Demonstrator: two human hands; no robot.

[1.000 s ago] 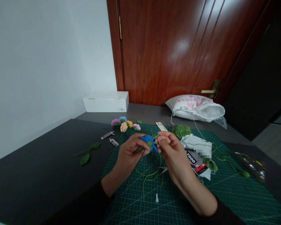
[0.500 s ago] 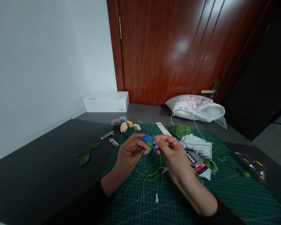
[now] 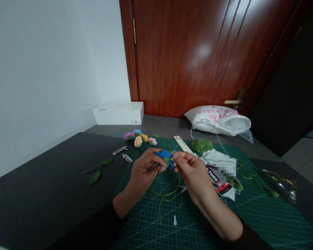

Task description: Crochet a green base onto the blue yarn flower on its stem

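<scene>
Blue crochet flower (image 3: 163, 155) gripped by left hand (image 3: 143, 170) to steady it for a thin needle (image 3: 173, 152) passing through, right hand (image 3: 190, 175) pinched shut beside the green centre (image 3: 167, 161), exact hold hidden.

Six crocheted flowers (image 3: 138, 141)

A green gridded cutting mat (image 3: 263, 222) lies on the black tabletop (image 3: 41, 198), pastel crocheted flowers (image 3: 140, 139) just behind it, a white cardboard box (image 3: 118, 113) farther back on the left.

Dim, soft light, glare on the door (image 3: 203, 51), edges seemingly warped.
</scene>
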